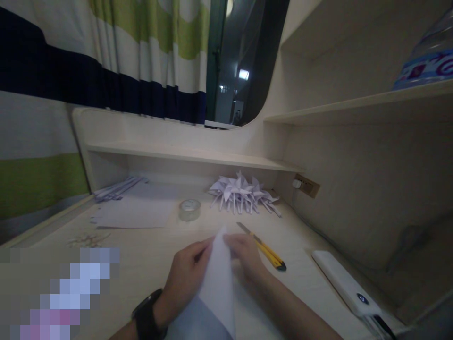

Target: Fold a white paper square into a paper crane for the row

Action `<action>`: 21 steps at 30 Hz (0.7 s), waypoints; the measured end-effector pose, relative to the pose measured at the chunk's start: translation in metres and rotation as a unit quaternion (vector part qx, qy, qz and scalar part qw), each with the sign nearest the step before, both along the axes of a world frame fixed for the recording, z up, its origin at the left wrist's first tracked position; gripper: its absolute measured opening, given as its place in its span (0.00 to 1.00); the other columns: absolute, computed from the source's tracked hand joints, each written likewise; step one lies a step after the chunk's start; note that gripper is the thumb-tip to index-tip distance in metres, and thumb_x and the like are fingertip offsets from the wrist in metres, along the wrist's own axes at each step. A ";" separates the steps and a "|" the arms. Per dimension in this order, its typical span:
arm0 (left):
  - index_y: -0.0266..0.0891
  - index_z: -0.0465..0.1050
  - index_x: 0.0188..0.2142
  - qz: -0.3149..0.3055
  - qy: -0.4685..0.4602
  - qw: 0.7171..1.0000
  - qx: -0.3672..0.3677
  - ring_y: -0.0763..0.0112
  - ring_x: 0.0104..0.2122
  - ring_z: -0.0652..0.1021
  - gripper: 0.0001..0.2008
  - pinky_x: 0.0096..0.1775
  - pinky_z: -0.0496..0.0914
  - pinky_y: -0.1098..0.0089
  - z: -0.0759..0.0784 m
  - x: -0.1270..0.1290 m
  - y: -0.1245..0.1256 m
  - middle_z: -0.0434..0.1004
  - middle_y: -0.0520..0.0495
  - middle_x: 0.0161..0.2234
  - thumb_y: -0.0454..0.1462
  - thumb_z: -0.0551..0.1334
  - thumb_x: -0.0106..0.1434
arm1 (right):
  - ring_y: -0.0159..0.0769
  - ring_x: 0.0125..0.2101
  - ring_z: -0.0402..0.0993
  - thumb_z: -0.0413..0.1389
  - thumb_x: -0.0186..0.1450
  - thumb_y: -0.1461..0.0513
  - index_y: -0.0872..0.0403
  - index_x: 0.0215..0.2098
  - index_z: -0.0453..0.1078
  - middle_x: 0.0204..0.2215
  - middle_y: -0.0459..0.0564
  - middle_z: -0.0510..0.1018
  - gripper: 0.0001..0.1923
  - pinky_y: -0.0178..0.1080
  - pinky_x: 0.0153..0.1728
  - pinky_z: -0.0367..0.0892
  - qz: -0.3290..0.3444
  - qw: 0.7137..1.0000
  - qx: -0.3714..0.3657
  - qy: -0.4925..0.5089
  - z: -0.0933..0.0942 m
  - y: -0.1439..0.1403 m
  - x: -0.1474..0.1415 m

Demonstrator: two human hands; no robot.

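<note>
Though a label in blue and purple wraps the clear plastic bottle (430,56) on the upper right shelf, its printing is too blurred to read, and no other writing shows anywhere. The white sheet of paper (221,278) stands folded into a tall, narrow point at the near middle of the pale wood-grain desk (148,255), its tip rising between the two hands. The left hand (187,276), with a dark watch on its wrist, closes its fingers on the sheet's left edge; the right hand (246,255) pinches the right edge just below the tip. Both hands grip the paper. Just beside the right hand lies a yellow utility knife (264,248) with a dark end and a grey metal blade out, set slantwise on the desk. Behind the hands sits a round roll of clear tape (189,209), and to its right a heap of spiky folded white paper shapes (242,193). Flat sheets and thin strips (134,208) lie at the back left. A smooth white oblong power bank (345,283) rests near the right edge, and a striped curtain (106,56) hangs behind the desk.
</note>
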State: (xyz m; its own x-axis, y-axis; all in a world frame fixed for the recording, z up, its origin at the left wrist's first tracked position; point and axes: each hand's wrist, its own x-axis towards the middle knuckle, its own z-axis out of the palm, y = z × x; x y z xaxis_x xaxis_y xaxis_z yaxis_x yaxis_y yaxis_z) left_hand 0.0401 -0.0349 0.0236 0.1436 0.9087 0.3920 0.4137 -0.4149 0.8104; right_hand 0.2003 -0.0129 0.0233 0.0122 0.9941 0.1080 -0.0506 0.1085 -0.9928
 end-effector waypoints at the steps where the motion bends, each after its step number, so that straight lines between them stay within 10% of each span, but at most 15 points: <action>1: 0.48 0.73 0.50 -0.008 -0.003 1.000 -0.003 0.64 0.44 0.78 0.15 0.47 0.71 0.66 0.000 0.000 0.000 0.78 0.52 0.47 0.39 0.54 0.66 | 0.29 0.16 0.64 0.62 0.50 0.50 0.59 0.16 0.71 0.14 0.46 0.70 0.20 0.32 0.17 0.59 -0.001 1.000 -0.002 0.006 0.000 0.001 0.001; 21: 0.47 0.75 0.47 -0.076 -0.049 0.996 -0.027 0.62 0.41 0.80 0.15 0.44 0.73 0.63 -0.006 0.000 0.006 0.80 0.51 0.43 0.40 0.54 0.65 | 0.28 0.14 0.60 0.61 0.49 0.48 0.57 0.14 0.67 0.12 0.45 0.67 0.21 0.32 0.16 0.58 -0.014 1.000 -0.006 -0.002 0.004 0.006 0.003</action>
